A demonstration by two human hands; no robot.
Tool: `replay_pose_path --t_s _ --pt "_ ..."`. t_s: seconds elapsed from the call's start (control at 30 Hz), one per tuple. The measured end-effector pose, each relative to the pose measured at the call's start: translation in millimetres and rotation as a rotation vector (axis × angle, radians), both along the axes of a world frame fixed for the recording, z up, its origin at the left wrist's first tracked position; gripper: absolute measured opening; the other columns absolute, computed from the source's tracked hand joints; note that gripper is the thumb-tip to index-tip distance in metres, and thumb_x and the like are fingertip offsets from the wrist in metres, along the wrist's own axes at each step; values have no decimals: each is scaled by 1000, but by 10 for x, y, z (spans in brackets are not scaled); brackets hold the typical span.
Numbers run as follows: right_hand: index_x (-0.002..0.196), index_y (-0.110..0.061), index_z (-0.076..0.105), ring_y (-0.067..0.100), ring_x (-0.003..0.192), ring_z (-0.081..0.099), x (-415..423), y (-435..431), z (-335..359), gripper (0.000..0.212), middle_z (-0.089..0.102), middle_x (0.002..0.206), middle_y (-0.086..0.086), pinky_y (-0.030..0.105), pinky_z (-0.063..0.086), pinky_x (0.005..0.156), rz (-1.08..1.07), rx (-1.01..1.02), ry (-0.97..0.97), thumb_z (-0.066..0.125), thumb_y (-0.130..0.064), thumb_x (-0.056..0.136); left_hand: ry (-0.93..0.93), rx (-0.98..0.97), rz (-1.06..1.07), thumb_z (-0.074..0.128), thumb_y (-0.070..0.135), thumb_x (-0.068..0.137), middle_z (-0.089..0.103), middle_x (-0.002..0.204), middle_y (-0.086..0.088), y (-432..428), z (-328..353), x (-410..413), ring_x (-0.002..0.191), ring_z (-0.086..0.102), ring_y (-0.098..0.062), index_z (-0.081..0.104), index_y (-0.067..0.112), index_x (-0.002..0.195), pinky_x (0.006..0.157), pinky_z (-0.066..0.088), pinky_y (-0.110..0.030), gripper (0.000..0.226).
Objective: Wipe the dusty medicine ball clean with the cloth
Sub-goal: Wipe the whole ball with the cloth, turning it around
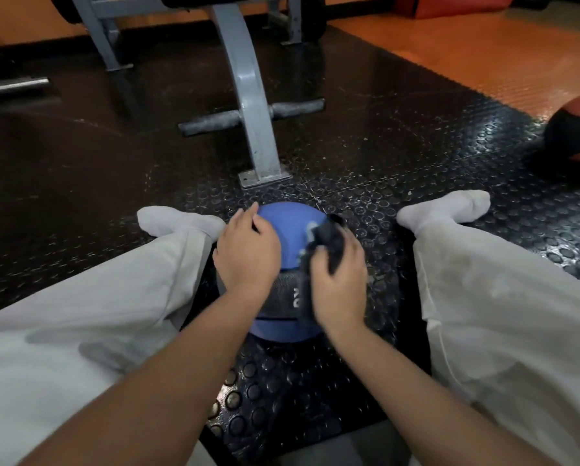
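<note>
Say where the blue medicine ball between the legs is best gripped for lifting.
Probably its left and right flanks, approached from above: the blue medicine ball is round, shows no handle, and sits on the studded mat with legs close on both sides.

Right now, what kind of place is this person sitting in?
Probably a gym: a grey metal bench frame stands on studded black rubber flooring, a blue medicine ball sits between the legs, and a red-and-black ball lies off to the right.
</note>
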State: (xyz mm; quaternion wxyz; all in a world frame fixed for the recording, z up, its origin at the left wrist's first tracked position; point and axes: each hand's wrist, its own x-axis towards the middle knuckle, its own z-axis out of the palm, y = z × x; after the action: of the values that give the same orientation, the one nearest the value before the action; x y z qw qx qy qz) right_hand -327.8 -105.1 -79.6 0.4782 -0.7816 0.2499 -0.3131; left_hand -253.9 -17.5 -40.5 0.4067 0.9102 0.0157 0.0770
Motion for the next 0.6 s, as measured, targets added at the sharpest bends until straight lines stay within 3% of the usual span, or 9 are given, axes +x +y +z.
replay_pose_path --t_s 0.1,0.17,0.23,0.33,0.4,0.47,0.53,0.6 --pt "135 -35 43 35 140 25 -35 354 -221 60 36 147 -2 53 15 111 157 -564 -31 48 -44 75 208 -144 15 35 29 100 54 141 1 100 85 327 129 48 -25 57 27 134 100 35 -30 40" --pt "135 -37 41 34 141 21 -1 286 -376 62 32 148 -4 55 12 112 215 -626 -72 49 -44 74 263 -185 22 36 32 100 57 138 -3 151 96 431 125 50 -26 59 25 131 95 35 -30 38" --pt "136 -34 38 33 142 20 20 182 -446 60 29 150 -3 53 16 112 196 -475 -108 48 -42 77 258 -207 84 35 33 100 59 134 -5 203 83 450 121 51 -28 60 22 126 89 32 -30 38" --pt "138 -37 35 25 141 27 53 137 -497 57 31 152 3 41 25 114 177 12 -169 43 -42 82 216 -245 184 32 34 99 61 127 -7 284 14 347 114 52 -30 60 20 121 87 29 -32 38" --pt "137 -29 39 19 135 38 110 91 -430 58 42 145 5 31 28 113 126 329 -151 45 -41 80 122 -264 208 33 33 98 60 127 -7 301 -60 193 117 51 -30 58 19 126 92 32 -32 40" --pt "130 -21 49 20 126 48 205 -64 -247 47 55 129 3 32 34 109 77 635 -51 47 -36 85 -31 -218 192 33 36 94 57 133 -8 237 -146 -16 123 49 -29 58 19 131 102 36 -37 48" --pt "120 -26 53 20 119 52 246 -166 -74 31 58 117 -3 36 38 105 107 664 65 46 -34 92 -156 -101 173 32 45 88 53 139 -11 121 -227 -216 129 46 -30 58 20 133 107 34 -42 58" --pt "124 -26 54 18 121 49 219 -140 60 41 55 125 -3 35 37 104 157 301 77 45 -39 87 -258 15 130 35 46 89 52 138 -16 22 -301 -329 128 48 -37 60 21 132 103 38 -50 56"
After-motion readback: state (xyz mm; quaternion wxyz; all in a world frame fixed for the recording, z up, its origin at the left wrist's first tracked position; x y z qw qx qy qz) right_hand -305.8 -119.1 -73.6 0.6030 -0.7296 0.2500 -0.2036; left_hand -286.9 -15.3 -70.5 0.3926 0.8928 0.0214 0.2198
